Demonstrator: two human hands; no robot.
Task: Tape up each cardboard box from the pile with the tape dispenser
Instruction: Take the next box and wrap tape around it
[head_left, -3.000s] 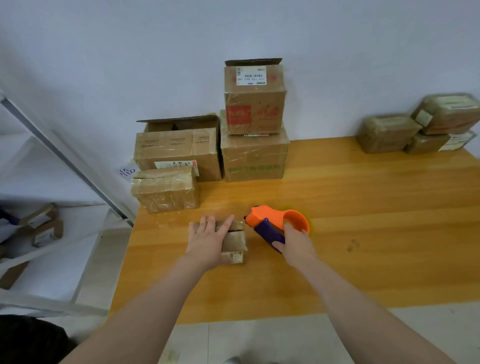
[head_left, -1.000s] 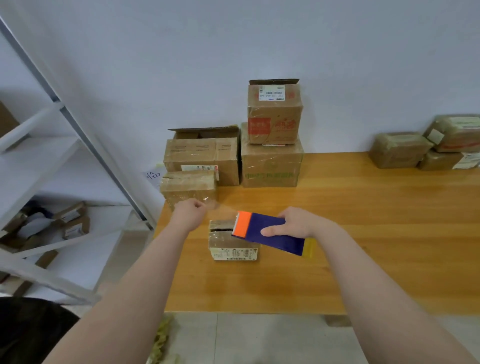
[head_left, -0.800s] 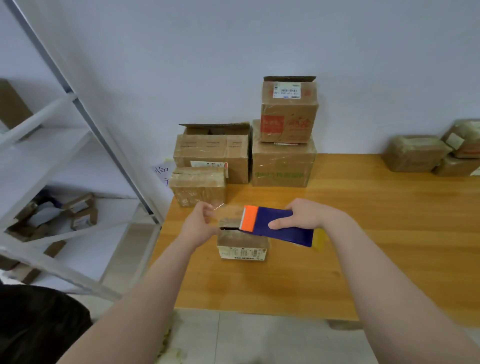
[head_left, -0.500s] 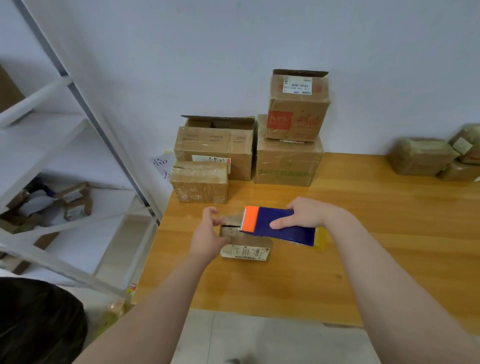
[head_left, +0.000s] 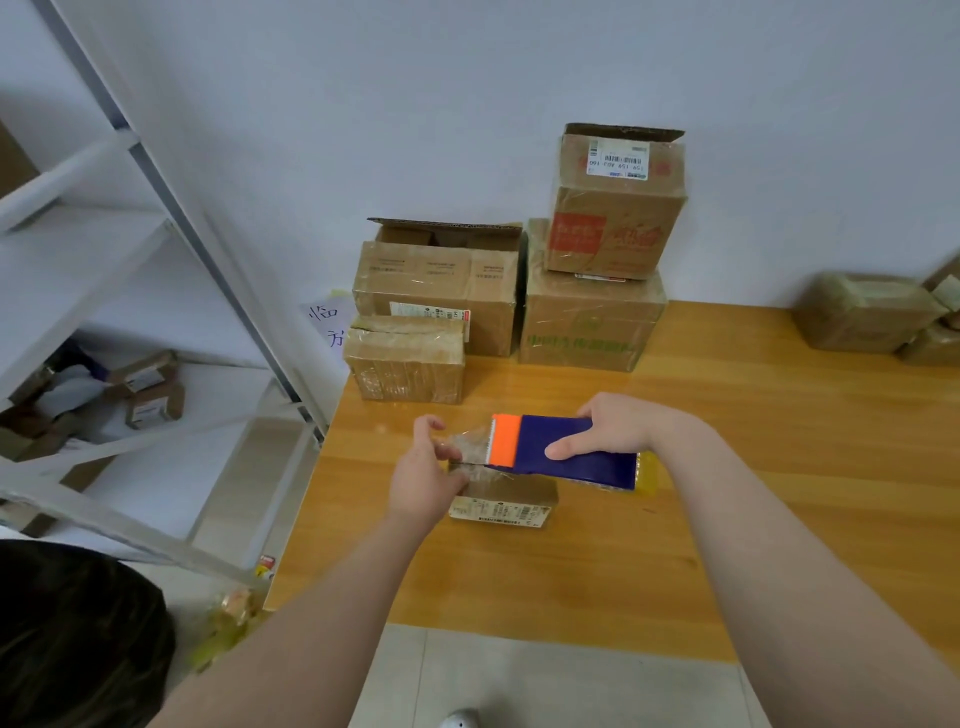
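A small cardboard box (head_left: 503, 500) with a barcode label lies on the wooden table (head_left: 727, 467) near its left front. My right hand (head_left: 610, 428) grips the orange and dark blue tape dispenser (head_left: 550, 447) just above the box. My left hand (head_left: 428, 475) pinches the clear tape end (head_left: 465, 444) at the dispenser's orange mouth, over the box's left edge. The pile of cardboard boxes (head_left: 441, 291) stands at the back left against the wall.
In the pile, one box (head_left: 615, 202) is stacked on a larger box (head_left: 589, 325), and a low taped one (head_left: 408, 361) sits in front. Wrapped boxes (head_left: 867, 312) lie at the far right. A white metal shelf (head_left: 156, 291) stands left of the table.
My right hand lifted the dispenser off the table and turned it over the small box. My left hand left the box top, drew out the tape, and came back to the box's left edge.
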